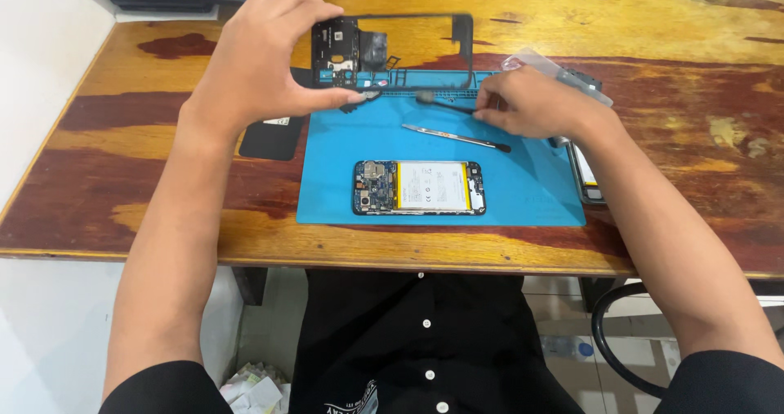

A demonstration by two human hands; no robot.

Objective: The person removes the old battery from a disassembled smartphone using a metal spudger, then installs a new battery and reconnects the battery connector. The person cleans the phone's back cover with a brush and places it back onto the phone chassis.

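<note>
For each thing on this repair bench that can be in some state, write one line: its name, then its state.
Phone: opened, battery and board exposed, flat on the blue mat.
Phone frame: detached, lifted by the left hand.
Brush: gripped by the right hand.
Metal pry tool: lying loose on mat.

This looks like a small phone-repair workshop. A worn wooden desk [670, 30] with patchy, peeling varnish carries a blue repair mat [539, 185] with moulded parts compartments along its far edge. On the mat lies an opened smartphone [419, 188], its battery and circuit board exposed, with a thin metal prying tool [454, 137] beside it. A black phone frame [392, 51] is held up above the mat. Plain white walls and a tiled floor with crumpled paper scraps [251, 388] under the desk suggest a modest back-room bench.
</note>
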